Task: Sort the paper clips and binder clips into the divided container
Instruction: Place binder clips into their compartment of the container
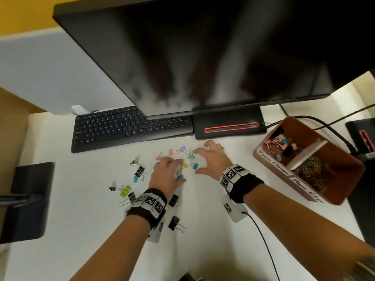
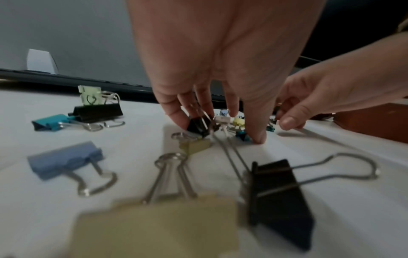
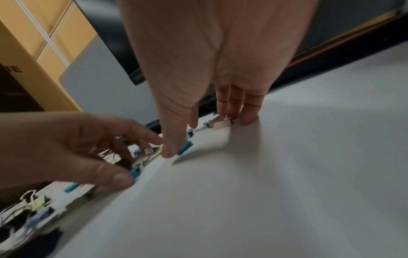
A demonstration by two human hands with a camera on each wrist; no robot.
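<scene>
Several coloured and black binder clips (image 1: pixel 138 178) lie scattered on the white desk (image 1: pixel 203 220). My left hand (image 1: pixel 172 169) reaches down among them. In the left wrist view its fingers (image 2: pixel 176 115) touch a small black clip (image 2: pixel 198 126), and its thumb presses the desk beside a teal clip (image 2: pixel 241 137). My right hand (image 1: pixel 197 162) is spread like a claw just right of it. Its fingertips (image 3: pixel 247 117) touch a pale clip (image 3: pixel 220 124), and its thumb is beside a teal clip (image 3: pixel 184 148). The brown divided container (image 1: pixel 272 166) stands at the right, with binder clips (image 1: pixel 282 142) in its far half and paper clips (image 1: pixel 312 169) in its near half.
A black keyboard (image 1: pixel 129 126) and the monitor's base (image 1: pixel 229 126) lie just behind the clips, under the big monitor (image 1: pixel 203 47). Cables (image 1: pixel 328 126) run behind the container. A thin cable (image 1: pixel 261 240) trails from my right wrist. A dark chair part (image 1: pixel 28 199) is at the left.
</scene>
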